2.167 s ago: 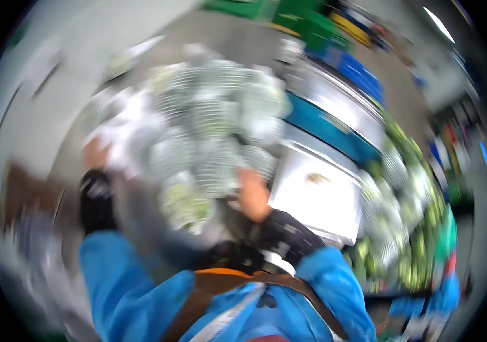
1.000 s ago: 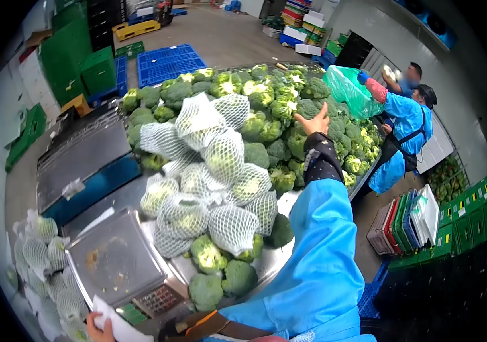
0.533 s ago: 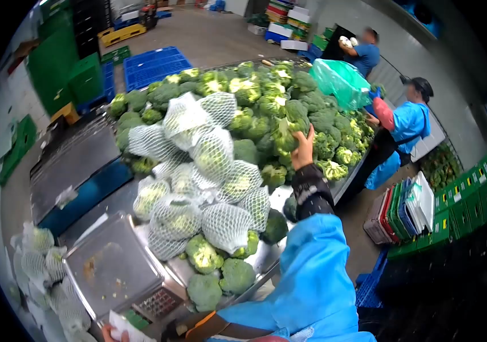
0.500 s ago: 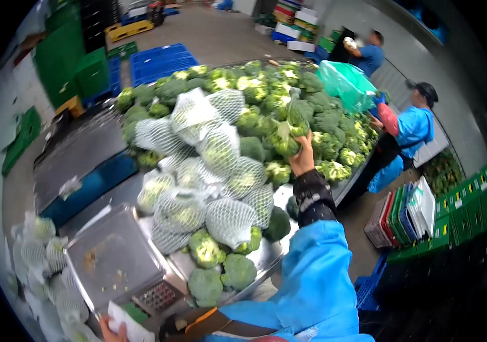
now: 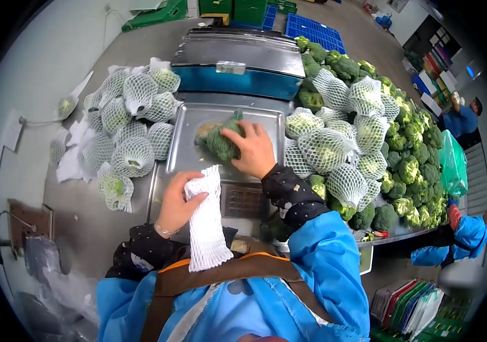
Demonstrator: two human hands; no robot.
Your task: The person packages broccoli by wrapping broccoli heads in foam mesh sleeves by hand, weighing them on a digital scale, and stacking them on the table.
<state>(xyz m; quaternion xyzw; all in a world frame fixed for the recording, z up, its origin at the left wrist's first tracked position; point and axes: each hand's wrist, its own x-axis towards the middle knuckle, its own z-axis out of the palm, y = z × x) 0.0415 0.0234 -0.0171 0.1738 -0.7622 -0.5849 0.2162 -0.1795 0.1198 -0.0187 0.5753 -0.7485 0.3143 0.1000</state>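
Note:
On a square metal weighing tray (image 5: 269,122) lies a broccoli head (image 5: 220,142), its stem side to the left. My right hand (image 5: 253,149) has its fingers wrapped over the right side of that broccoli. Lower and to the left, my left hand (image 5: 178,202) grips a flat white foam net sleeve (image 5: 207,236), which hangs down in front of my apron. Left of the tray is a heap of netted broccoli (image 5: 134,157). Right of the tray, more netted broccoli (image 5: 323,149) lies beside my right wrist.
A large pile of bare broccoli (image 5: 411,168) covers the right side of the table. Behind the tray stands a blue-fronted machine (image 5: 237,80). A co-worker (image 5: 465,236) in blue stands at right near a green plastic bag (image 5: 453,165); another person (image 5: 463,119) is farther back.
My right hand has moved from the bare pile to the tray with a broccoli head. My left hand has lifted the foam sleeve into clear view. The head view has turned left.

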